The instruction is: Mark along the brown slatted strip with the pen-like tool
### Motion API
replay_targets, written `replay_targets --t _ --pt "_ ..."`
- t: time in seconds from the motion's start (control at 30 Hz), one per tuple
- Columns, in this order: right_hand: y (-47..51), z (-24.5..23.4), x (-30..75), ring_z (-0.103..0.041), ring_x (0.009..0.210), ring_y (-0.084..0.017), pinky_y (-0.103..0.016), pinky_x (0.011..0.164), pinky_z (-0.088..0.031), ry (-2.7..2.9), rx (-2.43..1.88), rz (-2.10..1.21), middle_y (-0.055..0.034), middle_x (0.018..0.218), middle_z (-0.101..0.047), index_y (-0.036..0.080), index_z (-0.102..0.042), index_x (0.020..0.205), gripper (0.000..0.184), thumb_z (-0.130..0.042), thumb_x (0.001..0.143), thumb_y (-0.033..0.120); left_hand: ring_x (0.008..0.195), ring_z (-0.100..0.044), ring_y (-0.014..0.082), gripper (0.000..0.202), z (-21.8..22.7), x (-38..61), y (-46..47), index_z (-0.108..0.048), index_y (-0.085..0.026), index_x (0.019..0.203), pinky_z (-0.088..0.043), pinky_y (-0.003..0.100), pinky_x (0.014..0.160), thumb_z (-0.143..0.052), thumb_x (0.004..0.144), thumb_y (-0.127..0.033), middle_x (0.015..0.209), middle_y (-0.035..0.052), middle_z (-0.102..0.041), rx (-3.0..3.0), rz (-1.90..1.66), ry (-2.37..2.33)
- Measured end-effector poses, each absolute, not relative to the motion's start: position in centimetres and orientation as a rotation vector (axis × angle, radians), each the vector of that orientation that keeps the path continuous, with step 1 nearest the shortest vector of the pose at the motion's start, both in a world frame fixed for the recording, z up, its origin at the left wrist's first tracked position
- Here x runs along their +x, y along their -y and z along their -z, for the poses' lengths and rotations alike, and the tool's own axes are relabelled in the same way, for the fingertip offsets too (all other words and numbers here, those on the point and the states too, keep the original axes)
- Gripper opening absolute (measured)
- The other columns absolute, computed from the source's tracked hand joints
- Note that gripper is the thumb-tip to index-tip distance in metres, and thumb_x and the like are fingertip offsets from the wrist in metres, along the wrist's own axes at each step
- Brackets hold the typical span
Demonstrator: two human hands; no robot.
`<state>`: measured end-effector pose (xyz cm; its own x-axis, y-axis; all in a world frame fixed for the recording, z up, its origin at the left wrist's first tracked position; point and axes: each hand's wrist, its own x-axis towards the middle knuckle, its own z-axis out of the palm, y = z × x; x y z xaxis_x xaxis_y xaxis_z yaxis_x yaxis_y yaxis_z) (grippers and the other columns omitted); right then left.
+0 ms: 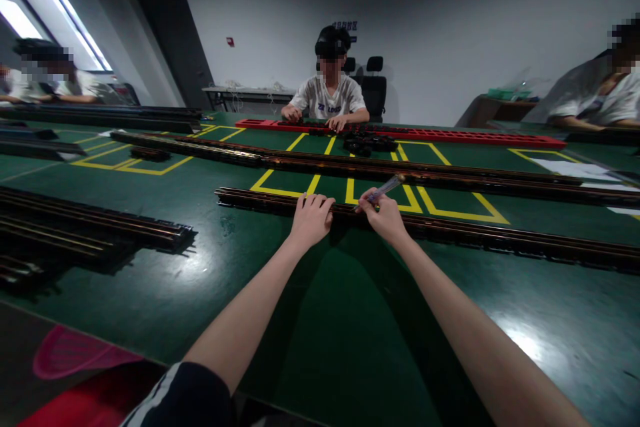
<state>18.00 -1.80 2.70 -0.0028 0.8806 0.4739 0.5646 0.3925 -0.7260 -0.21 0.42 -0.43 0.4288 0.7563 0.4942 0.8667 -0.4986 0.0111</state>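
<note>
A long dark rail strip point(480, 235) with thin brassy lines lies across the table in front of me. My left hand point(313, 217) is closed over it near its left end, the fingers curled across the far edge. In my right hand point(384, 215) is a slim, clear-handled pen-like tool point(393, 183), gripped between thumb and fingers. Its handle slants up to the right, and its thin tip points down at the rail just right of my left hand. Whether the tip touches the rail I cannot tell.
More dark rails lie beyond point(320, 161) and in a stack at left point(100, 227). A person point(330, 97) sits opposite, both hands at a red slotted strip point(480, 139) and black parts point(370, 143). Yellow tape lines mark the green table point(240, 320). Papers point(575, 168) lie right.
</note>
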Motion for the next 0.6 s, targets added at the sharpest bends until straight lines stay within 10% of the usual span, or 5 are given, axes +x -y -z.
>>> replay_targets --t 0.6 --pt "1.67 -2.59 17.89 -0.068 0.07 -0.021 -0.032 0.071 -0.049 1.686 -1.27 -0.384 -0.0038 0.068 -0.07 0.021 -0.054 0.072 0.012 -0.053 0.084 0.022 0.119 -0.05 0.0278 0.045 -0.11 -0.36 -0.01 -0.056 -0.017 0.122 -0.029 0.05 0.11 -0.05 0.078 -0.01 0.123 0.0098 -0.061 -2.421 0.587 1.514"
